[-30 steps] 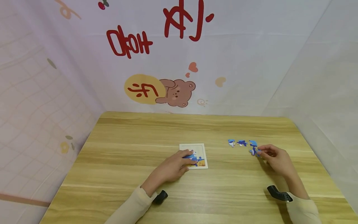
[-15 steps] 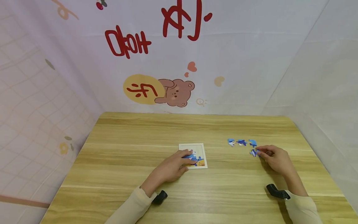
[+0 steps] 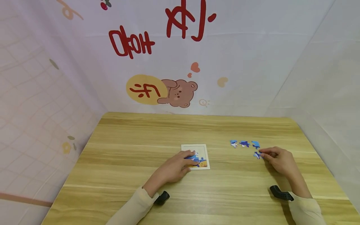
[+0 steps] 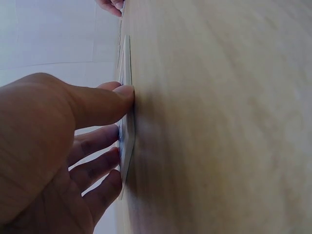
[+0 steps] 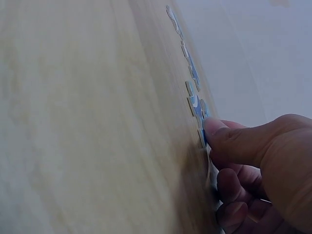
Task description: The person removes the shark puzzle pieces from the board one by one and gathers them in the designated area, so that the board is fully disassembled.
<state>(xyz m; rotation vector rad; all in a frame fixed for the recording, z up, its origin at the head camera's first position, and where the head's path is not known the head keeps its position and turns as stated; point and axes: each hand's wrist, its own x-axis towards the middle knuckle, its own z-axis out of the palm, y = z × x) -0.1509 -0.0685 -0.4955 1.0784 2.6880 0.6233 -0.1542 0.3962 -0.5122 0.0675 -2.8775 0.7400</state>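
Observation:
In the head view my left hand (image 3: 172, 167) rests on a square puzzle board (image 3: 207, 161) with a pale frame, its fingers over the picture. The fitted part (image 3: 203, 163) shows blue and yellow; the rest is under the hand. In the left wrist view the thumb (image 4: 109, 103) lies at the board's near edge. Farther right, my right hand (image 3: 281, 161) pinches a blue and white jigsaw piece (image 3: 257, 155) between thumb and index finger, low over the table. The right wrist view shows the thumb tip on this piece (image 5: 196, 105), its far part hidden.
Behind the pinched piece, three loose jigsaw pieces lie in a row: a left one (image 3: 233, 143), a middle one (image 3: 244, 143) and a right one (image 3: 255, 144). All sit on a wooden table (image 3: 135, 131). A white printed cloth (image 3: 239, 56) rises behind the table's back edge.
The pinched jigsaw piece has slid slightly toward me and to the right, widening its gap from the piece behind it. My left hand keeps its place on the board.

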